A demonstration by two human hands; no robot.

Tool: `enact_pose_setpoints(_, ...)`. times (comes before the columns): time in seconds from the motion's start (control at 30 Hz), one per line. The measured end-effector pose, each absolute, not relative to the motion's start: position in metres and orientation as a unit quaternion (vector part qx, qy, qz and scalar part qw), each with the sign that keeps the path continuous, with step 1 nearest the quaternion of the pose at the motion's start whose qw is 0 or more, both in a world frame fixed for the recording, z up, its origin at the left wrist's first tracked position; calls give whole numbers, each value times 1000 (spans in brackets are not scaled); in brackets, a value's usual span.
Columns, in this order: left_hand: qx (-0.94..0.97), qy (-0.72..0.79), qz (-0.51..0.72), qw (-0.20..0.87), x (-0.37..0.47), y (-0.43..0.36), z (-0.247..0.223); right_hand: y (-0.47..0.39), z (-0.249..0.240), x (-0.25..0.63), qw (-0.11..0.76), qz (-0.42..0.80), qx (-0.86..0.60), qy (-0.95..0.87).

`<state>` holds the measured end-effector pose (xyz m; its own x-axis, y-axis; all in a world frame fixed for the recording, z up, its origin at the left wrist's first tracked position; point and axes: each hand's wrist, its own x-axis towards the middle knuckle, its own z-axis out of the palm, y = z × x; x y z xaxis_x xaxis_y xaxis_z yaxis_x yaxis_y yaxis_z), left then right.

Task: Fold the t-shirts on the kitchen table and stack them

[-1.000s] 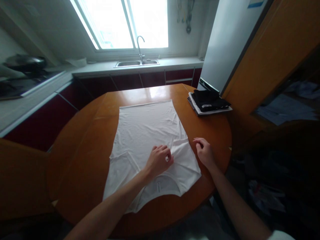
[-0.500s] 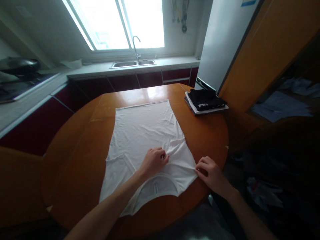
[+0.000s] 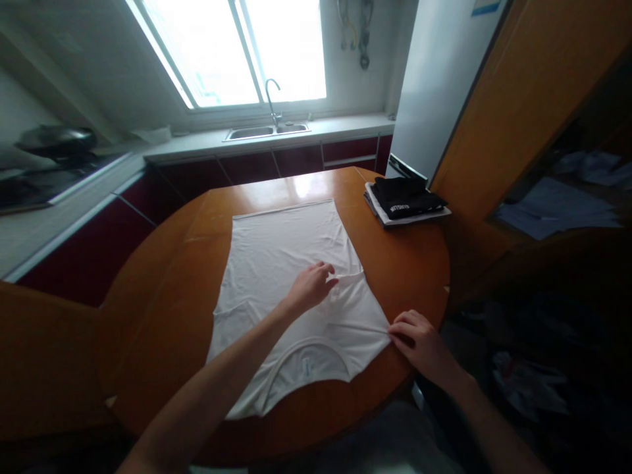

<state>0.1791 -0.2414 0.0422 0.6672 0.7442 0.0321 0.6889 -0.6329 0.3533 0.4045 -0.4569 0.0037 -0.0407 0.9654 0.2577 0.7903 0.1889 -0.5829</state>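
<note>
A white T-shirt (image 3: 281,247) lies spread on the round wooden table (image 3: 162,289), its neckline towards me and its hem at the far side. My right hand (image 3: 415,336) pinches the edge of the sleeve on the right, and a crease runs from the fingertips into the fabric. Over the shirt's chest, beside the right sleeve seam, is my left hand (image 3: 313,287). Its fingers are loosely bent and apart, with no cloth visibly held. My left forearm crosses above the left sleeve and hides part of it.
Folded dark clothes (image 3: 405,197) are stacked at the table's far right, by the fridge (image 3: 429,85). Beyond the table runs a counter (image 3: 197,141) with a sink (image 3: 266,131). A pan (image 3: 59,141) sits on the stove at the left.
My left hand has moved away from me across the shirt, and its fingers have loosened. The cloth near the right sleeve lies flatter. My right hand still pinches the sleeve edge.
</note>
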Motion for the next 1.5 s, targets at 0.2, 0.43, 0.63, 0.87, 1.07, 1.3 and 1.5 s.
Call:
enact_pose_setpoints(0.2, 884, 396, 70, 239, 207, -206, 21, -462, -4, 405, 345, 137, -628, -684)
enact_pose_setpoints(0.43, 877, 418, 108, 213, 205, -208, 18, -465, -1, 406, 340, 153, -628, -683)
enact_pose_setpoints(0.63, 844, 413, 272, 206, 160, -211, 47, -436, 16, 395, 380, 126, -643, -653)
enact_pose_setpoints(0.87, 828, 479, 266, 123, 44, -237, 63, -355, 12, 354, 294, 59, -619, -726)
enact_pose_setpoints(1.07, 829, 523, 186, 67, -8, -287, 8, -337, -18, 326, 144, 33, -676, -722)
enact_pose_setpoints(1.3, 835, 533, 138, 5, -7, -299, -2, -341, -22, 326, 120, -7, -674, -729)
enact_pose_setpoints(1.5, 849, 506, 154, 13, -7, -306, 6, -347, -13, 329, 168, -7, -660, -732)
